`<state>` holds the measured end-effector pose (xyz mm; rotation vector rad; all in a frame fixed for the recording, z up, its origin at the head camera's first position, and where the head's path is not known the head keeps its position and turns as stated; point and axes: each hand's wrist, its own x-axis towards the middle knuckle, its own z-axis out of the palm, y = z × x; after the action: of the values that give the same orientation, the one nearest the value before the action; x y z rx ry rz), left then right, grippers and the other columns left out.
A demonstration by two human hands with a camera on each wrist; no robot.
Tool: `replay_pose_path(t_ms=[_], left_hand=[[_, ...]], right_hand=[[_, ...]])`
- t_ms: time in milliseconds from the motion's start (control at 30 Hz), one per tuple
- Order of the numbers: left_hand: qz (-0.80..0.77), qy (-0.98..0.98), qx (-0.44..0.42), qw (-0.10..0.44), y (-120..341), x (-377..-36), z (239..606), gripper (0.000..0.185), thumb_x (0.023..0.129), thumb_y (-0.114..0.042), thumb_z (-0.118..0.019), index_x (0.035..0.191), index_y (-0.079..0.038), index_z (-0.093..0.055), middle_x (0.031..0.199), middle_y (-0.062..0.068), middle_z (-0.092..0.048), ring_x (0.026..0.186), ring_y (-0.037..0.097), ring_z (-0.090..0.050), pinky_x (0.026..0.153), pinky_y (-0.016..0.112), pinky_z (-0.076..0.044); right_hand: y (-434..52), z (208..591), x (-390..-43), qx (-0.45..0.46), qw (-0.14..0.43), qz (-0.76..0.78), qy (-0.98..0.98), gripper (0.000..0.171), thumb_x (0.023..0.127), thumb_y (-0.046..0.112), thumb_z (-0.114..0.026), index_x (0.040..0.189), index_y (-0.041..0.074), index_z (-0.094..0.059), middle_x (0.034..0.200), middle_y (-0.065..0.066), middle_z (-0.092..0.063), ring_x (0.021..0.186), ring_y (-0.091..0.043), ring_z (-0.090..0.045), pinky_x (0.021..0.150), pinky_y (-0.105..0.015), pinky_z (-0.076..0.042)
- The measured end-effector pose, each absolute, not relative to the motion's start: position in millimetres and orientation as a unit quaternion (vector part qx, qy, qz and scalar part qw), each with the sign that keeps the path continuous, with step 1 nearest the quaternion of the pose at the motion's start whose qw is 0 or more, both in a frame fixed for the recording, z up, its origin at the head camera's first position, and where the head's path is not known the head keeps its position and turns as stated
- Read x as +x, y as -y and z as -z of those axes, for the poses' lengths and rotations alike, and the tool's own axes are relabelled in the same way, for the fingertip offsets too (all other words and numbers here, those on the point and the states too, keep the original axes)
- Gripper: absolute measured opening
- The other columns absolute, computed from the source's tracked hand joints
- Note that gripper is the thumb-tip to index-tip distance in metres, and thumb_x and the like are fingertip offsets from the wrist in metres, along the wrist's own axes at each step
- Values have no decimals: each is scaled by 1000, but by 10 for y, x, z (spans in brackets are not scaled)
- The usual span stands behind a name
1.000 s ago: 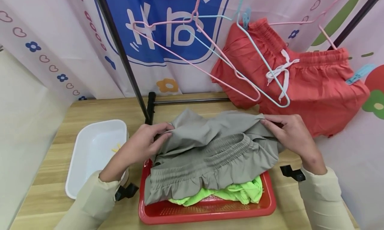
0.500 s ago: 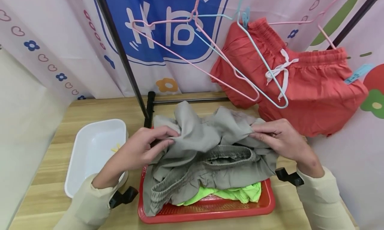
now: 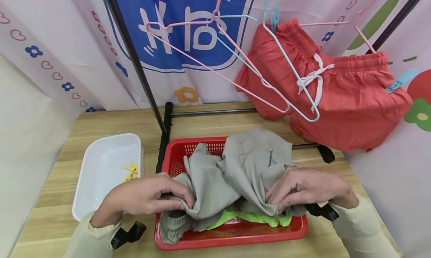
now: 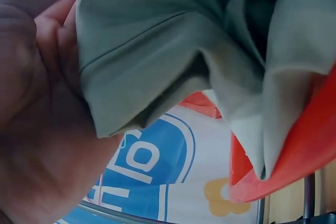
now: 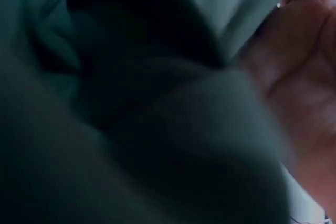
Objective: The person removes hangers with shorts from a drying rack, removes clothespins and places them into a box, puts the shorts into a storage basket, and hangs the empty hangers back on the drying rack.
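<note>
Grey shorts (image 3: 215,183) with a gathered elastic waistband lie bunched in and over a red basket (image 3: 232,245). My left hand (image 3: 144,196) pinches their cloth on the left side, between thumb and fingers. On the right, my right hand (image 3: 308,189) grips another fold of the same cloth. Bright green cloth (image 3: 247,217) shows beneath the shorts at the basket's front. In the left wrist view, a grey fold (image 4: 147,61) hangs beside the palm. Dark, blurred grey cloth (image 5: 173,114) fills most of the right wrist view and hides the right fingertips.
A white tray (image 3: 89,168) with yellow clips (image 3: 132,170) stands left of the basket. Behind is a black rack (image 3: 134,60). Overhead hang a pink hanger (image 3: 202,67), a light blue hanger (image 3: 289,60), and red shorts (image 3: 343,101) held by blue clothespins (image 3: 402,80).
Both hands have come down and nearer with the grey cloth. The shorts' far part has been drawn forward and folded over the waistband, and the basket's back rim now shows.
</note>
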<state>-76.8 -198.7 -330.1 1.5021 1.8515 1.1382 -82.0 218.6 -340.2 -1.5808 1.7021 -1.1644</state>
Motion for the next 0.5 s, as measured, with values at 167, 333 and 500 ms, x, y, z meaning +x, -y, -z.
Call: replay_pose_path(t_ms=[167,333,500], left_hand=[[-386,-700,536,272,1994,-732,3343,17,108,-16,-57,116,-19,-72,110,-12,-70,98,3,-65,88,26,-56],[-356,-757,485,255,1980,-737,3380,18,107,-20,-60,115,-19,-75,110,-15,-70,100,3,-66,89,28,-57],[-312,-806,456,214,1976,-770,3421,17,101,-12,-68,111,-19,-80,114,-9,-73,106,6,-67,90,31,-58]], right_hand=[[-2094,3469,-811,-621,317,443,-564,18,95,-7,-66,109,3,-74,101,-6,-74,107,-16,-69,94,-40,-57],[-2126,3474,-796,-588,268,447,-618,21,96,-7,-66,108,9,-73,97,-1,-71,89,-8,-64,79,-28,-59],[-2223,3423,-786,-493,180,376,-764,23,100,9,-68,119,20,-76,121,3,-72,111,-17,-68,93,-34,-56]])
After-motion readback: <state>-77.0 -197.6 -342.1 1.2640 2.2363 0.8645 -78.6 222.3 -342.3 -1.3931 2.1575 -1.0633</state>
